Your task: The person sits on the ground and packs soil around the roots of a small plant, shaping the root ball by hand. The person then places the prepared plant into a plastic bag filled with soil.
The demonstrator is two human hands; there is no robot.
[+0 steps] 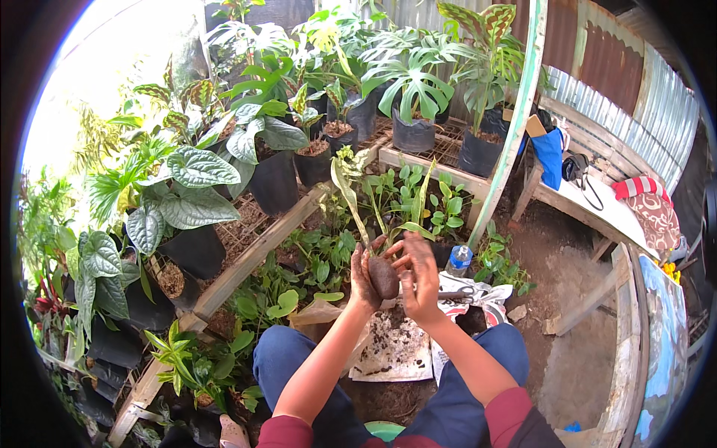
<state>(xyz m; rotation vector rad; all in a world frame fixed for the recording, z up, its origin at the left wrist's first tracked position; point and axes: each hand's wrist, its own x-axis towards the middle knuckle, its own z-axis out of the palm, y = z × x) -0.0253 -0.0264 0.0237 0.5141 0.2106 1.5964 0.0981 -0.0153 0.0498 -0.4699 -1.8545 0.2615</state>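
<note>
A rounded brown ball of soil or moss (pixel 384 278) sits at the base of a plant with long, pale-edged upright leaves (pixel 348 196). My left hand (pixel 363 277) is cupped around the ball's left side, its fingers soiled. My right hand (pixel 419 277) is beside the ball's right side, blurred, with its fingers spread; whether it touches the ball I cannot tell. Under the hands lies a white sack (pixel 392 353) strewn with dark soil. Scissors or a similar tool (pixel 456 293) rest on the sack's right part, near a clear plastic bottle with a blue label (pixel 459 259).
Potted monstera plants (pixel 413 131) in black bags stand on a wood-framed mesh bench (pixel 269 252) ahead and left. Low leafy plants (pixel 313 263) grow beneath. A slanted green-white post (pixel 507 134) rises at right, before a wooden bench (pixel 594 207) holding bags and a cushion.
</note>
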